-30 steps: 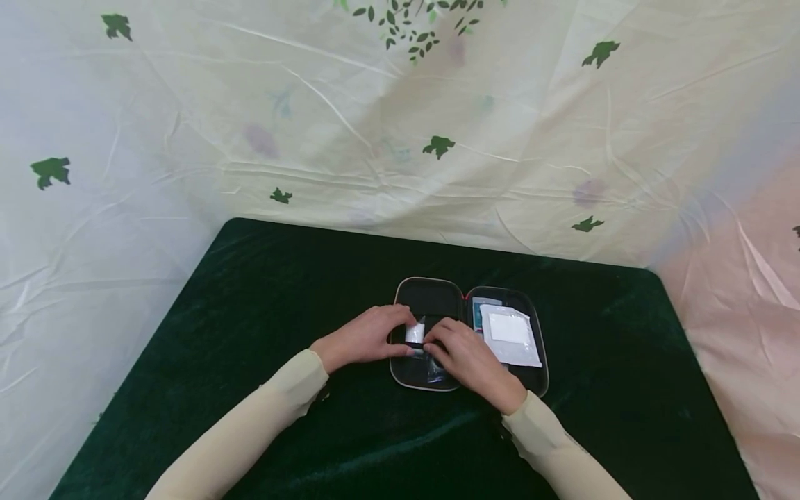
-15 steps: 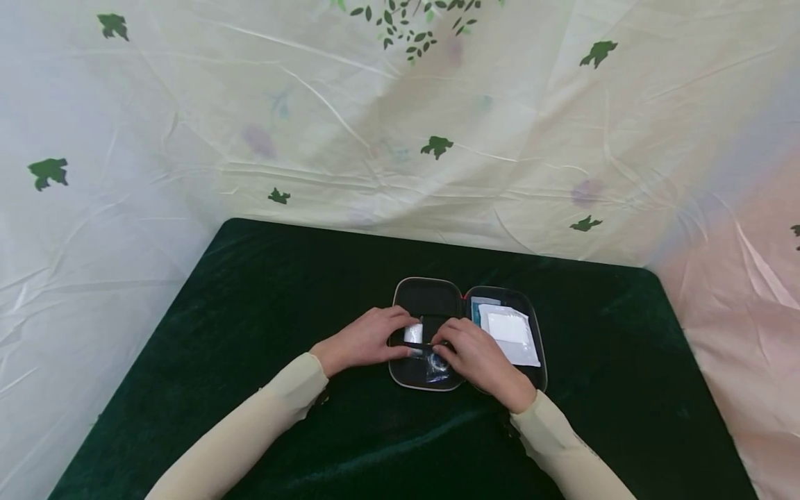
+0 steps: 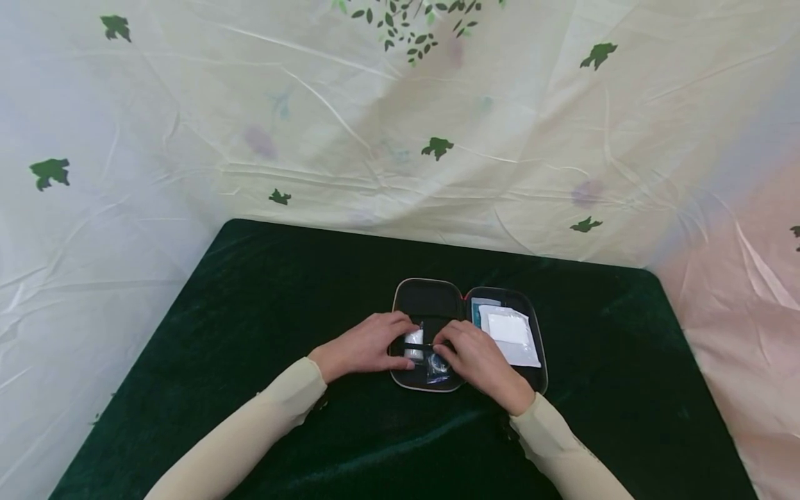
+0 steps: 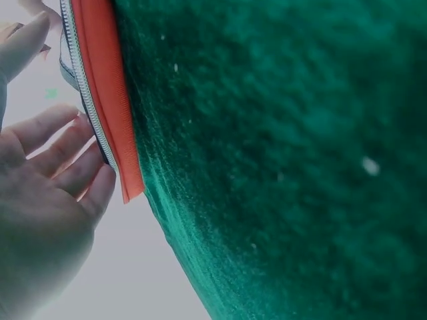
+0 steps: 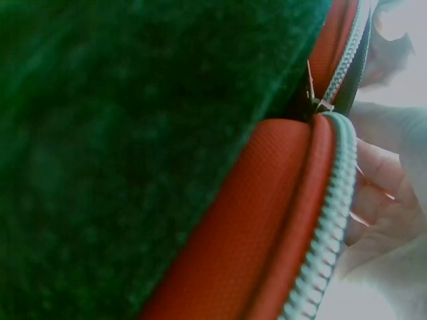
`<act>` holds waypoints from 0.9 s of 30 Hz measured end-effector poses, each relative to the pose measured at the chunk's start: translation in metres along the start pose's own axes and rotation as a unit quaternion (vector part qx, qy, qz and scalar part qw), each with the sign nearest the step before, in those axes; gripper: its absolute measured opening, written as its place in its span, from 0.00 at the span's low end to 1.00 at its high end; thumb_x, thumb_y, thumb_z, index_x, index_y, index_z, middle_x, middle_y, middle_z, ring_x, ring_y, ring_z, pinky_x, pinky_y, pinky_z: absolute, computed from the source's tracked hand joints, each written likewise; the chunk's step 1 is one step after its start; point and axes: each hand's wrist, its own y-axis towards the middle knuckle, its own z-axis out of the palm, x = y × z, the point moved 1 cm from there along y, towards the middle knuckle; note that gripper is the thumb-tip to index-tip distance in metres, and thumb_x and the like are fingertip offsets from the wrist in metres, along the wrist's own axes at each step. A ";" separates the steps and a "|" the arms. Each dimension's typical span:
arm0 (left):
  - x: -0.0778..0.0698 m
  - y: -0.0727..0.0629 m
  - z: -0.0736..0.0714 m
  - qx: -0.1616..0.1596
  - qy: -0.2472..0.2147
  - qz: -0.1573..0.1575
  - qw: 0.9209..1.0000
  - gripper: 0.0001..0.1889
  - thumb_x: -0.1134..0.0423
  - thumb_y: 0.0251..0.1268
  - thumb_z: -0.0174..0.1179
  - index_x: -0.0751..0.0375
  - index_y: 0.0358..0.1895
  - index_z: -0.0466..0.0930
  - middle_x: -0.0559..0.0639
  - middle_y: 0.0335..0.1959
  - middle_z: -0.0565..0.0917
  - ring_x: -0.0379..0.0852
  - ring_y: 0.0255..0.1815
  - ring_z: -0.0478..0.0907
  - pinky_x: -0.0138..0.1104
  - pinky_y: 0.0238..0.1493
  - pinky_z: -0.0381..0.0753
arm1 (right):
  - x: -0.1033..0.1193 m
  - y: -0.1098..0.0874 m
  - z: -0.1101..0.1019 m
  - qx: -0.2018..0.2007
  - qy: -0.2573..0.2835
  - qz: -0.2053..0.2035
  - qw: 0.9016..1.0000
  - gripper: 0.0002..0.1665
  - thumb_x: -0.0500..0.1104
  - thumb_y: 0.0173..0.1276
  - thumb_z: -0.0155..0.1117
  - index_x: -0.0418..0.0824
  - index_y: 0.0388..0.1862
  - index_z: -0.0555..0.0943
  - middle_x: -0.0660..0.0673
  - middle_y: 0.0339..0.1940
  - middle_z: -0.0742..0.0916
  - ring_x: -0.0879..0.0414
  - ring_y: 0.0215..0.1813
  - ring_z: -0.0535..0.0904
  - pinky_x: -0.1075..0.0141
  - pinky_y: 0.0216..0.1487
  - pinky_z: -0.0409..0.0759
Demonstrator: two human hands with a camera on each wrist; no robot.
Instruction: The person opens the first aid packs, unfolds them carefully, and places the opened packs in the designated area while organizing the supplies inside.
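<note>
An unfolded zip case point(image 3: 428, 297), black inside and red outside, lies on the table. In its left half a small wrapped white roll point(image 3: 413, 353) sits under a black elastic strap point(image 3: 420, 346). My left hand point(image 3: 369, 344) holds the roll by its two ends, fingertips at the far end and thumb at the near one. With thumb and forefinger my right hand point(image 3: 476, 354) pinches the strap just right of the roll. A clear packet with dark contents point(image 3: 437, 368) lies below the strap. In the wrist views, the case's red side point(image 5: 267, 200) and zipper hide most of the fingertips.
The right half of the case holds a white packet point(image 3: 509, 333) over a blue-green one point(image 3: 478, 312). Dark green velvet cloth point(image 3: 300, 278) covers the table. A pale curtain point(image 3: 350, 125) with green bird prints hangs behind and at both sides.
My left hand has shifted slightly toward the near edge, and more of the roll shows below the strap. The right hand has moved a little right, uncovering the clear packet.
</note>
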 end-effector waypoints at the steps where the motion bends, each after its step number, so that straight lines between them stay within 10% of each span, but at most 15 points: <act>1: 0.000 -0.001 0.000 0.004 0.001 -0.002 1.000 0.35 0.40 0.66 0.68 0.54 0.71 0.74 0.51 0.68 0.76 0.47 0.67 0.74 0.46 0.70 0.72 | 0.000 0.000 0.000 -0.001 0.001 0.001 1.000 0.06 0.43 0.70 0.73 0.46 0.43 0.87 0.51 0.42 0.86 0.56 0.48 0.82 0.57 0.51 0.82; 14: -0.004 -0.009 0.003 0.031 0.014 0.012 0.999 0.53 0.38 0.51 0.77 0.53 0.79 0.63 0.51 0.74 0.66 0.46 0.72 0.68 0.42 0.72 0.70 | 0.000 0.000 0.001 -0.006 0.006 0.009 1.000 0.04 0.44 0.71 0.72 0.46 0.42 0.87 0.51 0.42 0.86 0.56 0.47 0.82 0.56 0.52 0.83; 27: -0.005 -0.008 0.004 0.029 0.015 0.025 0.999 0.45 0.40 0.54 0.77 0.52 0.73 0.70 0.49 0.71 0.71 0.45 0.71 0.69 0.42 0.73 0.69 | 0.001 -0.001 0.001 -0.003 0.013 0.013 1.000 0.05 0.45 0.73 0.70 0.45 0.42 0.86 0.51 0.42 0.86 0.56 0.47 0.82 0.57 0.51 0.83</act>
